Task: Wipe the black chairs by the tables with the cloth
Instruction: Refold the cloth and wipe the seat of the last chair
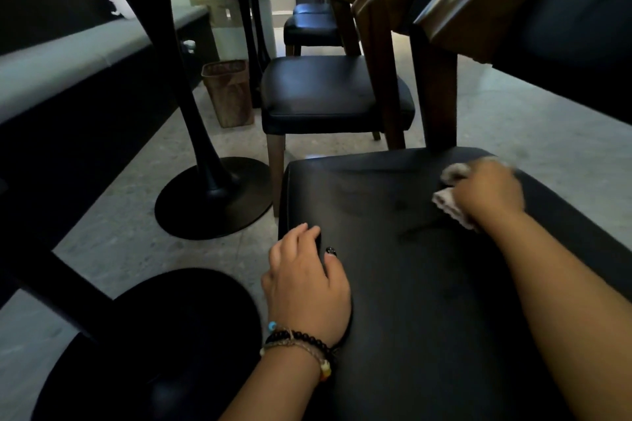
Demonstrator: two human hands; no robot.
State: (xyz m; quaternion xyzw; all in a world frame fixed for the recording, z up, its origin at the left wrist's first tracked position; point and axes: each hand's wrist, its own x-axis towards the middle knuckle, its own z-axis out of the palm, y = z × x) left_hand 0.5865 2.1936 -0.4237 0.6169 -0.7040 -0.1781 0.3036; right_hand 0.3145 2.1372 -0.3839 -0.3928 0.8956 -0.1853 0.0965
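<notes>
Right hand (487, 190) grips the cloth (448, 203) against the near seat (410, 284)'s far right corner; I judge the left hand (304, 284), curled over its left edge, steadies the chair.

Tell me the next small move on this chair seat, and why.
Probably draw the right hand with the cloth back across the near seat toward the front. The cloth sits at the far right, near the backrest post, so most of the seat lies bare in front of it. The left hand grips the seat's left edge, steadying it.
</notes>
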